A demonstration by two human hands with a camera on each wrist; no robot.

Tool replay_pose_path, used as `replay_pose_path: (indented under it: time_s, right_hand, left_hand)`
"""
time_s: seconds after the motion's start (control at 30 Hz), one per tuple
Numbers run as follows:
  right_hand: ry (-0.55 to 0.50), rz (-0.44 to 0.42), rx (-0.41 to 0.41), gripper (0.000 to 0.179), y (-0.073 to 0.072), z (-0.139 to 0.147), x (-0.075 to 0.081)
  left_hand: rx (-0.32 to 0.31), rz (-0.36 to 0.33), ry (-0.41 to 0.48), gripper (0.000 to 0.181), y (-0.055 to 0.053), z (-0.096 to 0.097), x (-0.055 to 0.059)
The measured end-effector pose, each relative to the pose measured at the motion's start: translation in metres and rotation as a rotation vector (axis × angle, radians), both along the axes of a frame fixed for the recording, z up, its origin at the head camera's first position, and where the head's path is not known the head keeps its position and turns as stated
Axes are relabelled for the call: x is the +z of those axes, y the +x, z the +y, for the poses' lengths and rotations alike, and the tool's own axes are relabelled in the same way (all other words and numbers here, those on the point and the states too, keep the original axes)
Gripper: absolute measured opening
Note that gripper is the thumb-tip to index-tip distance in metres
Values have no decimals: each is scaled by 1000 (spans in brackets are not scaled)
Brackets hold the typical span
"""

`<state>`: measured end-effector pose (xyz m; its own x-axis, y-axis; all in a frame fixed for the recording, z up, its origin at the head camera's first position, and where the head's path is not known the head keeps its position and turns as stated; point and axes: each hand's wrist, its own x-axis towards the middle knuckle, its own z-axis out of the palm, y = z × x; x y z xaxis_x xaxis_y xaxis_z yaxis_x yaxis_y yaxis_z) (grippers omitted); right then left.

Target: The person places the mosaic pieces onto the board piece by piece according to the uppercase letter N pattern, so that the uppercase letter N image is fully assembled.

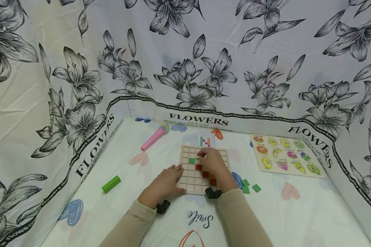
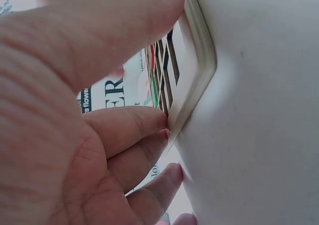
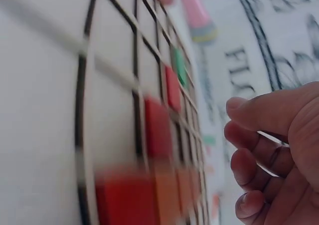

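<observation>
A wooden grid board (image 1: 190,181) lies flat before me. My left hand (image 1: 167,180) rests at its near left corner, fingers spread along the left side and thumb at the front edge. My right hand (image 1: 212,160) is over the far part of the board, fingers loosely bent; in the right wrist view no piece shows between the fingertips (image 3: 237,105). A green tile (image 1: 192,160) sits in the grid, with a red tile (image 1: 198,167) diagonally nearer. More red and orange tiles (image 3: 158,127) continue the slanting row, partly hidden by my right hand in the head view.
A small pattern card (image 1: 205,140) lies behind the board. Several loose green tiles (image 1: 256,188) are to its right, near a fruit puzzle board (image 1: 284,154). Leftward lie a pink toy microphone (image 1: 154,138) and a green block (image 1: 111,184). Flower-printed cloth walls surround the table.
</observation>
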<state>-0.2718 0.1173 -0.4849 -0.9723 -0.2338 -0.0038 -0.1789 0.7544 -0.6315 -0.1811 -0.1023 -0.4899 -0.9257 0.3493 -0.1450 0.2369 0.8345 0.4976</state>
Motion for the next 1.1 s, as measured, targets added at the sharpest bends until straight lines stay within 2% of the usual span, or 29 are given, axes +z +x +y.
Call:
replay_pose_path:
  time_s: [0.13, 0.23, 0.3, 0.43, 0.6, 0.77, 1.1]
  right_hand:
    - [-48, 15, -81, 19, 13, 38, 7]
    - [-32, 11, -169, 21, 21, 75, 6]
    - [-11, -17, -227, 23, 26, 101, 2]
    - [34, -104, -283, 28, 39, 149, -6]
    - [86, -142, -202, 29, 56, 180, -12]
    - [112, -117, -109, 29, 62, 185, -15]
    - [90, -110, -50, 27, 66, 188, -17]
  left_hand:
    - [9, 1, 4, 88, 0, 1, 0]
    - [19, 3, 8, 88, 1, 0, -1]
    - [23, 4, 11, 88, 1, 0, -1]
    - [22, -5, 18, 88, 1, 0, 1]
    - [21, -15, 18, 88, 2, 3, 1]
    - [21, -14, 21, 87, 1, 2, 1]
    - [26, -25, 34, 86, 3, 3, 5]
